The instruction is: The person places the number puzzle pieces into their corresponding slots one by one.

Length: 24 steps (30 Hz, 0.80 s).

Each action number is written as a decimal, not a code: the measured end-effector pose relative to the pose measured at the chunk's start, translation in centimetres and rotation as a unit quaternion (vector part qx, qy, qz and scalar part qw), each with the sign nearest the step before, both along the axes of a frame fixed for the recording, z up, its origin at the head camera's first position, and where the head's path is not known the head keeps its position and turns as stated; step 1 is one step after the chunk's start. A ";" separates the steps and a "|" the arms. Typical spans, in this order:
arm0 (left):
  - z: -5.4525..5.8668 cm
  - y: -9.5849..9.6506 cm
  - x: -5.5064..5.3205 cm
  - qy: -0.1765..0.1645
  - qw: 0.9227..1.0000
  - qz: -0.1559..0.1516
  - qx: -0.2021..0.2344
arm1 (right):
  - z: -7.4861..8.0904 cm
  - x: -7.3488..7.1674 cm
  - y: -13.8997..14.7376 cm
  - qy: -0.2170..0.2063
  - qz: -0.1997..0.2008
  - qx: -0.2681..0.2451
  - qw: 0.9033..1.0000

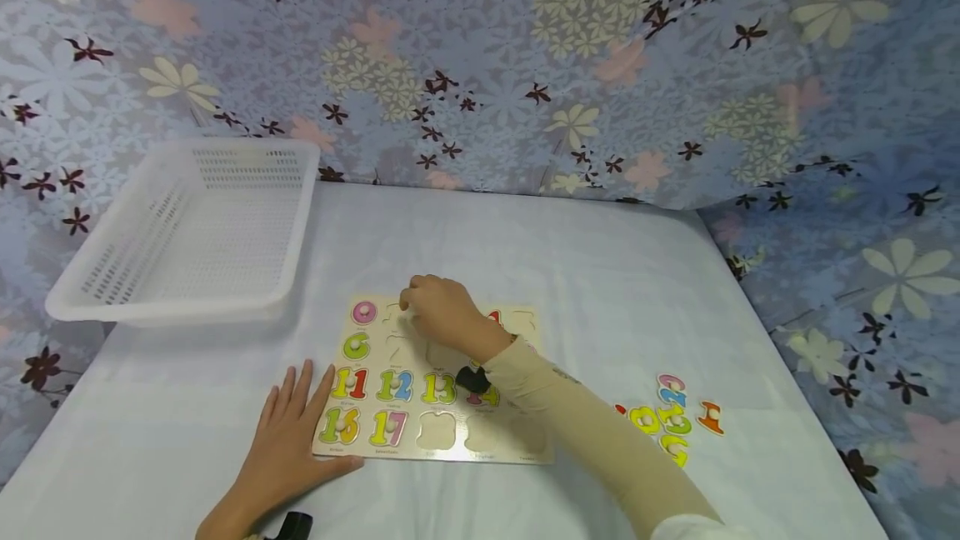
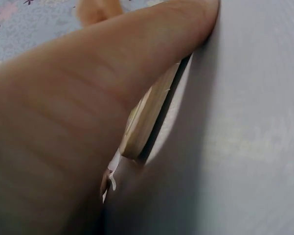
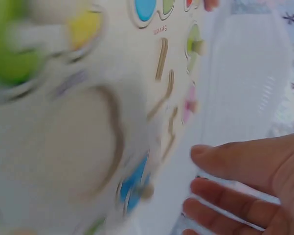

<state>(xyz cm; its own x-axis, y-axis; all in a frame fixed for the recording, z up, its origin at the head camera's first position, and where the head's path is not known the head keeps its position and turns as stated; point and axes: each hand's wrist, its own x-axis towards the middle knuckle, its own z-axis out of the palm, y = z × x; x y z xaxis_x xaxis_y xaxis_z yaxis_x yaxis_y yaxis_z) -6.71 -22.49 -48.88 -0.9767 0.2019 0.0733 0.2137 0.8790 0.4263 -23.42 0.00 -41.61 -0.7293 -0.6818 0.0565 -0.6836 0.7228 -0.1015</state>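
A wooden number puzzle board lies on the white table, with knobbed number pieces set in several of its recesses. My left hand lies with spread fingers along the board's left edge, thumb by its near corner. In the left wrist view, the board's thick edge shows beside that hand. Over the top row is my right hand, hiding part of it. Its thumb and fingers stand apart in the right wrist view, holding nothing. Close by, a blue number piece with a wooden knob sits on the board.
Several loose number pieces lie right of the board, among them an orange 1 and a yellow-green piece. At the back left stands a white plastic basket. A flowered cloth hangs behind the table.
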 end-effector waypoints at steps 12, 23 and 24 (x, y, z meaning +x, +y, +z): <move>-0.2 0.5 0.4 0.016 1.000 -0.010 -0.009 | 0.0 4.7 12.2 -0.027 -0.166 -0.090 0.982; -0.3 0.4 0.5 0.018 1.000 -0.010 -0.012 | -1.9 8.2 22.8 -0.052 -0.329 -0.155 0.930; -0.2 0.5 0.5 0.015 1.000 -0.010 -0.011 | -1.7 8.6 23.9 -0.048 -0.342 -0.158 0.925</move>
